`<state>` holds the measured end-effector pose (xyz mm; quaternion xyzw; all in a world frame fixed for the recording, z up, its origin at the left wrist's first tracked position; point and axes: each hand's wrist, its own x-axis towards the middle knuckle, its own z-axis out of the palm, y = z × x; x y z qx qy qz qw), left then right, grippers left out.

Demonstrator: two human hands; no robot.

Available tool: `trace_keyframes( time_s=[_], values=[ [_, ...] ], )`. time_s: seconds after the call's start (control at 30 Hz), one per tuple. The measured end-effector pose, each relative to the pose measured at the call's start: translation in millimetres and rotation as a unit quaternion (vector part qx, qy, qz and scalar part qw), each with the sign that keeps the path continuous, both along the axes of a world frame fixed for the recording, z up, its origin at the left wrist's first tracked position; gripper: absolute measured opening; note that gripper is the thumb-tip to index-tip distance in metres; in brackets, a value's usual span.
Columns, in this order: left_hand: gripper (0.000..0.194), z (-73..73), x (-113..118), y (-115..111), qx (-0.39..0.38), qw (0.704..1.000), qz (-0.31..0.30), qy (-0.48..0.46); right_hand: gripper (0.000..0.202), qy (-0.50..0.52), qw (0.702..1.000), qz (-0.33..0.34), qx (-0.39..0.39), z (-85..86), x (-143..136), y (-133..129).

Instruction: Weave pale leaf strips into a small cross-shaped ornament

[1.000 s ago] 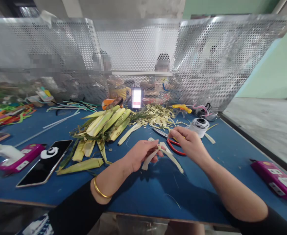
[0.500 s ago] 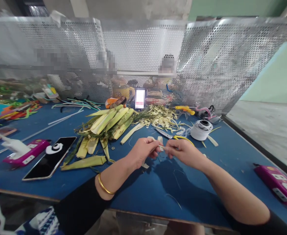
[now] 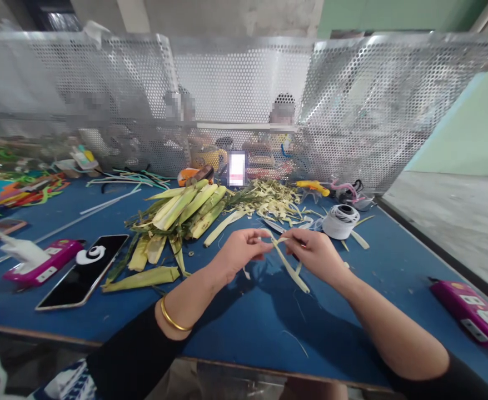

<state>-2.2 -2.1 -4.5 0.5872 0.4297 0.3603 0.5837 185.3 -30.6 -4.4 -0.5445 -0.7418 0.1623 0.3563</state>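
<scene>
Both hands meet over the middle of the blue table. My left hand (image 3: 244,250) pinches one end of a pale husk strip (image 3: 290,270), its thumb and forefinger close together. On the other side, my right hand (image 3: 310,251) has its fingers closed on the same strip, which hangs down between the hands toward the table. A pile of green-yellow corn husks (image 3: 189,206) lies to the left, with shredded husk pieces (image 3: 275,200) behind the hands. Close behind my right hand stands a spool of white thread (image 3: 340,221). Scissors (image 3: 273,226) are partly hidden by the right hand.
A black phone (image 3: 83,272) and a purple power strip (image 3: 46,261) lie at the left. Another purple power strip (image 3: 471,314) is at the right edge. A perforated metal screen (image 3: 244,78) stands behind the table, with people beyond it and a lit phone (image 3: 237,168) before it.
The husk strip now hangs long and visible below the fingers. My hands have shifted slightly, and my right hand has moved a little up, covering the scissors' yellow handles.
</scene>
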Motion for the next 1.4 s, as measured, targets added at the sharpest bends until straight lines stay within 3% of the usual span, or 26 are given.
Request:
trace_keyframes(
  time_s=[0.1, 0.17, 0.23, 0.3, 0.37, 0.43, 0.63, 0.83, 1.0, 1.13, 1.27, 1.4],
  values=[
    [0.026, 3.2, -1.1, -0.1, 0.177, 0.97, 0.161, 0.052, 0.025, 0.103, 0.99, -0.045, -0.09, 0.0, -0.2, 1.9],
    [0.01, 4.1, 0.5, -4.4, 0.24, 0.948, 0.198, 0.072, 0.027, 0.168, 0.979, -0.051, -0.107, -1.8, -1.3, 3.9],
    [0.026, 2.7, 4.2, -10.0, 0.178, 0.973, 0.133, 0.063, 0.029, 0.217, 0.97, -0.051, -0.099, -4.2, -3.3, 5.2],
    [0.035, -0.9, 9.1, -14.3, 0.041, 0.998, 0.046, 0.011, 0.032, 0.245, 0.964, -0.053, -0.089, -6.9, -6.3, 5.1],
    [0.038, -5.7, 13.7, -16.0, -0.066, 0.996, -0.001, -0.06, 0.033, 0.251, 0.963, -0.051, -0.088, -9.5, -9.8, 3.8],
    [0.038, -10.1, 16.4, -15.1, -0.115, 0.987, -0.013, -0.111, 0.031, 0.232, 0.968, -0.039, -0.091, -11.7, -13.3, 1.6],
    [0.028, -11.9, 13.6, -8.3, -0.115, 0.978, 0.055, -0.164, 0.028, 0.085, 0.995, -0.026, -0.045, -8.3, -15.0, -6.3],
    [0.03, 0.1, 7.4, -6.4, -0.172, 0.961, -0.007, -0.217, 0.03, -0.018, 0.999, 0.0, 0.041, 0.4, -10.4, -9.7],
    [0.025, -0.1, 6.3, -5.8, -0.137, 0.977, 0.018, -0.164, 0.032, 0.016, 0.999, 0.039, 0.004, 3.8, -7.1, -9.2],
    [0.032, 0.4, 3.9, -6.7, -0.109, 0.988, -0.019, -0.104, 0.023, 0.054, 0.996, 0.009, 0.075, 2.3, -2.4, -1.4],
    [0.034, 2.8, 0.4, -6.3, -0.086, 0.994, -0.04, -0.062, 0.015, -0.008, 0.994, 0.08, 0.077, -1.8, -1.2, 5.1],
    [0.031, 3.3, -1.0, -4.2, -0.084, 0.994, -0.043, -0.061, 0.02, -0.064, 0.989, 0.05, 0.12, -0.2, -2.9, 2.1]
  ],
)
